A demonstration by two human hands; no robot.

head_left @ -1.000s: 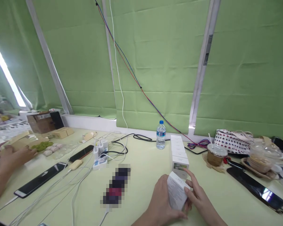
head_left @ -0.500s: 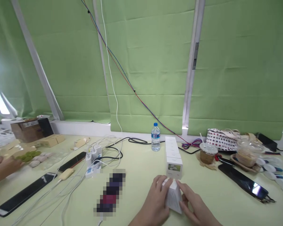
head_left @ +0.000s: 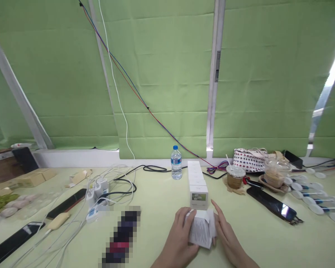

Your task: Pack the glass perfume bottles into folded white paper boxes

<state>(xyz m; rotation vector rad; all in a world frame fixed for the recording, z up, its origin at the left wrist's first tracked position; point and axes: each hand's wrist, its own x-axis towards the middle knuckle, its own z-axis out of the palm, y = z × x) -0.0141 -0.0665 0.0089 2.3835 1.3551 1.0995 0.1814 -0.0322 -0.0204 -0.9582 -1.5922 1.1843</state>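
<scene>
A small white cardboard box (head_left: 200, 230) with lines of print on its near face sits low in the view, between my hands. My left hand (head_left: 180, 238) grips it from the left, fingers over the top edge and thumb at the lower front. Along the right side, a white flap or panel (head_left: 212, 223) stands out from the box. My right hand (head_left: 229, 236) lies against that side with its fingers stretched out, partly hidden behind the flap. Just beyond, a row of similar white boxes (head_left: 197, 178) runs away from me; the nearest carries a small picture.
Behind the row stands a water bottle (head_left: 176, 163). To the right are an iced drink cup (head_left: 235, 176), a phone (head_left: 272, 204) and several white-ended sticks (head_left: 315, 201). On the left lie a power strip (head_left: 96, 197), cables, more phones (head_left: 13, 243) and a blurred-out object (head_left: 121, 238).
My right hand's fingers have straightened, and a flap now shows on the box's right side. The box has turned slightly in my left hand. The view has shifted right.
</scene>
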